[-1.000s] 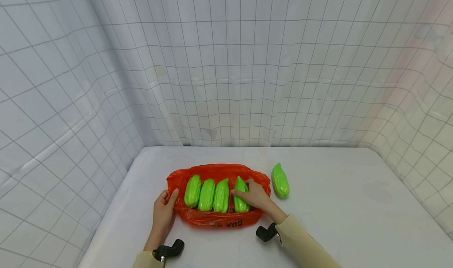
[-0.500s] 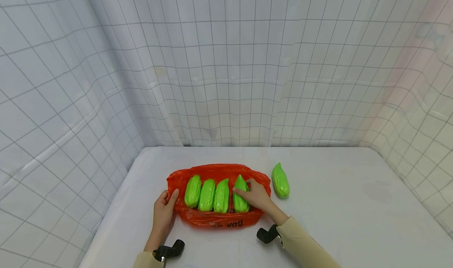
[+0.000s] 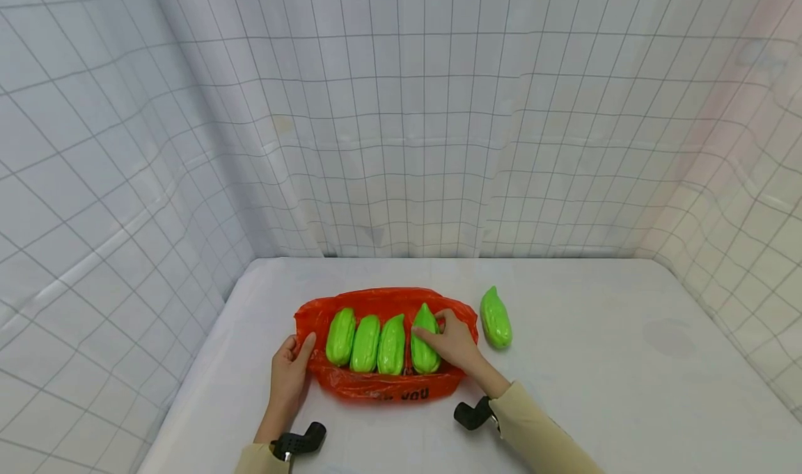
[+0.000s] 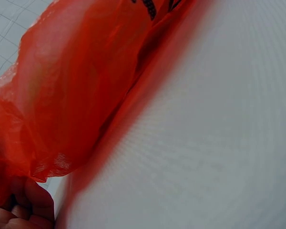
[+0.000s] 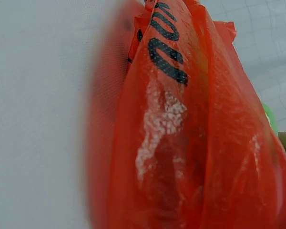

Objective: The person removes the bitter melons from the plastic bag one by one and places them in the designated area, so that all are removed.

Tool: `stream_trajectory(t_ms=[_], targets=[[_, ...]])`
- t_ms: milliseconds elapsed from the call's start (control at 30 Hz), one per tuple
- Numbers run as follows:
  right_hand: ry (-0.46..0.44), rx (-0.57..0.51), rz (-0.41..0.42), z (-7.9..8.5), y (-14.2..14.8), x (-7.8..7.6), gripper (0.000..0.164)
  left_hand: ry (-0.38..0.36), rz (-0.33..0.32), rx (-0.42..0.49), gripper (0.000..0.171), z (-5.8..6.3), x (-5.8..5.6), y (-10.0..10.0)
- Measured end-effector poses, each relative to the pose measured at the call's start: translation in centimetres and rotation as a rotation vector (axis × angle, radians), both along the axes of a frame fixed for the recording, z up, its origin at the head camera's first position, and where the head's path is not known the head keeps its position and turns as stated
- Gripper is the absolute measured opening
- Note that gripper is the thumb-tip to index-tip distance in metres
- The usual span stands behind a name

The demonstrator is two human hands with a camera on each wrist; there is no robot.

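Note:
A red plastic bag [image 3: 401, 297] with black lettering lies spread open on the table. Several glossy green, ridged, gourd-like vegetables stand side by side in it, the leftmost gourd [image 3: 341, 337] among them. With thumb and fingers, my right hand [image 3: 456, 342] grips the rightmost green gourd [image 3: 425, 345] inside the bag. At the bag's left edge, my left hand [image 3: 291, 368] pinches the red plastic. The left wrist view shows curled fingers [image 4: 31, 202] at the bag's rim. From the right wrist, the bag wall [image 5: 181, 143] hides most of that hand and the gourd.
Another green gourd [image 3: 497, 319] lies on the white table [image 3: 601, 362], just right of the bag. White grid-patterned curtains [image 3: 401, 112] hang behind the table and along both sides. Each wrist wears a black camera mount.
The gourd in my right hand has shifted slightly toward the far side of the bag, its tip higher now. My left hand has stayed at the bag's edge.

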State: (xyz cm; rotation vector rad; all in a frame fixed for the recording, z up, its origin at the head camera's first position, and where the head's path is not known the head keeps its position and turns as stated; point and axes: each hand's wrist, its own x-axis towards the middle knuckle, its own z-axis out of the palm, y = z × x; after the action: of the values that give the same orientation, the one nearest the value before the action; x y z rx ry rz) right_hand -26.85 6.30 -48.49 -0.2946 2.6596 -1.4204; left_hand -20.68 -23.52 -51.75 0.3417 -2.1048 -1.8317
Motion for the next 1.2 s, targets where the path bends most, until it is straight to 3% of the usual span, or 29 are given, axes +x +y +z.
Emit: stream_trajectory(t_ms=[733, 1200], targets=[[0.094, -0.098, -0.119, 1.1, -0.2, 0.1, 0.062, 0.027, -0.005, -0.026, 0.036, -0.2, 0.1, 0.0], [0.124, -0.129, -0.134, 2.3, 1.0, 0.3, 0.064, 0.005, -0.011, -0.009, 0.038, 0.0, 0.1, -0.1]])
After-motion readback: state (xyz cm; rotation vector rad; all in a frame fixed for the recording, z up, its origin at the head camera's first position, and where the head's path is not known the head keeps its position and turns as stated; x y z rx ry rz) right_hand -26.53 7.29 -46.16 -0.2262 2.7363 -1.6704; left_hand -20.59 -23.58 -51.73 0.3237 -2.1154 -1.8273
